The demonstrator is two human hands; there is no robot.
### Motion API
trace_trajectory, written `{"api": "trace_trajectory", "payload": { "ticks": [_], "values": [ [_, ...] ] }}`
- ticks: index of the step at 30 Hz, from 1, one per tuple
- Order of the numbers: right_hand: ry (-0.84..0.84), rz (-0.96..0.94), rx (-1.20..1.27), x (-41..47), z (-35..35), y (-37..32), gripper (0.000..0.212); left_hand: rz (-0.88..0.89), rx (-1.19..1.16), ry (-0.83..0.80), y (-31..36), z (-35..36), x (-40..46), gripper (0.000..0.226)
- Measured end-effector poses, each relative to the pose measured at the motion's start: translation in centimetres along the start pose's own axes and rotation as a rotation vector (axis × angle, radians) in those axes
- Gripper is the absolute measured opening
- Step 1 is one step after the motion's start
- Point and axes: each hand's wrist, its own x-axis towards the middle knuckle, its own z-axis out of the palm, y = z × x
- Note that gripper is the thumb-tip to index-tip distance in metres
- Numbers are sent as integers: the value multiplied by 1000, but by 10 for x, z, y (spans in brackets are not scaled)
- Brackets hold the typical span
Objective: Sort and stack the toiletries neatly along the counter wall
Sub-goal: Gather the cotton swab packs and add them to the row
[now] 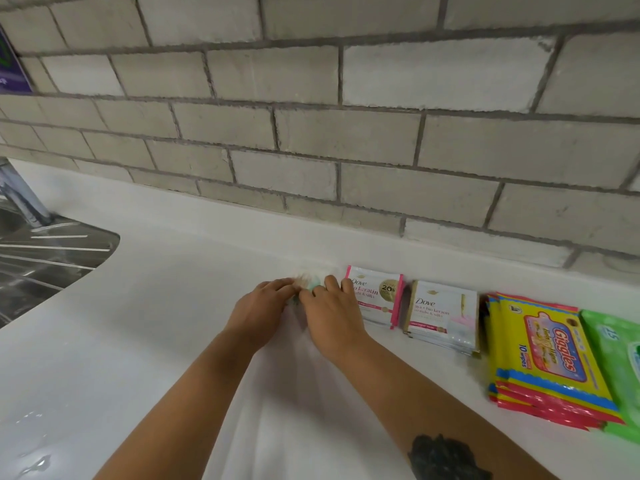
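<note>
Grey block wall (311, 133) rises behind a white counter (138, 341), with a steel sink (45, 251) off to the left; along the foot of the wall a row is already laid out: a pink-edged Dove sachet pile (377, 296), a gold-edged Dove sachet pile (443, 317) just beside it, a stack of yellow Giggles wipes (543, 358), and a green wipes pack (620, 355) at the right edge. Both hands meet at the row's left end, right by the wall; the left hand (263, 306) and the right hand (329, 317) have fingers curled round a small pale-green and beige packet (310, 284), mostly hidden and blurred, so what it is cannot be told. The step in hand looks like squaring up this new pile beside the pink-edged sachets, which the right hand's fingers overlap; next it probably needs nudging flush to the wall, edges level with its neighbour, then a gentle release so nothing slides.
</note>
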Motion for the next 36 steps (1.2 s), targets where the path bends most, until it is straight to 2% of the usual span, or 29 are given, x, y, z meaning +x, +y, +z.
{"api": "trace_trajectory", "payload": {
  "ticks": [3, 7, 12, 18, 25, 34, 36],
  "values": [
    [-9, -24, 16, -1, 0, 2, 29, -9, -14, 0, -1, 2, -1, 45],
    [-55, 31, 20, -1, 0, -1, 23, -43, -62, 26, 0, 2, -1, 44],
    [-1, 58, 63, -9, -3, 4, 23, 6, -67, 31, -2, 4, -8, 57],
    [11, 29, 145, -31, -34, 22, 37, -19, -216, 146, 18, -11, -24, 41],
    [188, 196, 228, -72, -79, 43, 27, 67, -347, 314, 80, -44, -52, 35],
    [334, 366, 380, -172, -155, 74, 28, 180, -594, 306, 188, -58, -103, 32],
    [344, 417, 391, -198, -168, 79, 35, 216, -642, 305, 211, -57, -114, 32]
  ]
}}
